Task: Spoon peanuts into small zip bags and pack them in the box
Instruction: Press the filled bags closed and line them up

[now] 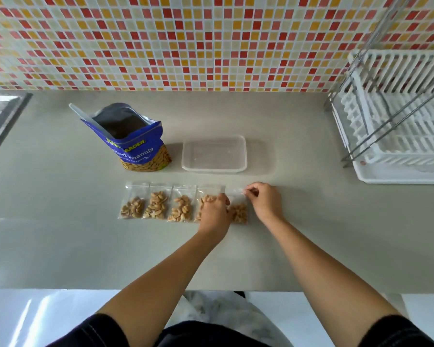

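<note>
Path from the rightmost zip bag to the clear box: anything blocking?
Nothing visible. Bare counter lies between the rightmost zip bag and the clear box; the peanut pouch stands left of the box, off that path.

Black sleeves [105, 330] with faint pale stitching end above the elbows, leaving forearms [161, 266] bare.

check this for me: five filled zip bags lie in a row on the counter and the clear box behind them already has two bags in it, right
Not quite. The head view shows the clear box holding no bags. The five filled zip bags do lie in a row on the counter in front of it.
</note>
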